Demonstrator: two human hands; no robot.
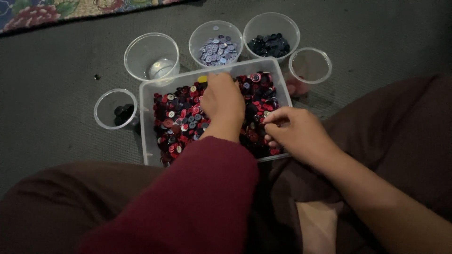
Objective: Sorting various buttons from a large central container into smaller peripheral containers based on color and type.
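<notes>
Buttons [181,117], red, black and grey, fill the clear tray [146,141] near my lap. My left hand [222,104] reaches into them, fingers curled down; what they grip I cannot tell. My right hand [294,129] pinches buttons at the tray's right edge. Five cups stand beyond, one holding lilac buttons [216,49].

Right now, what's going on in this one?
A person sits on the floor with both hands in a clear tray heaped with red, dark and pale buttons. The left hand reaches into the heap; the right hand pinches at buttons by the tray's right edge. Clear cups ring the tray: one of lilac buttons, one of dark buttons.
</notes>
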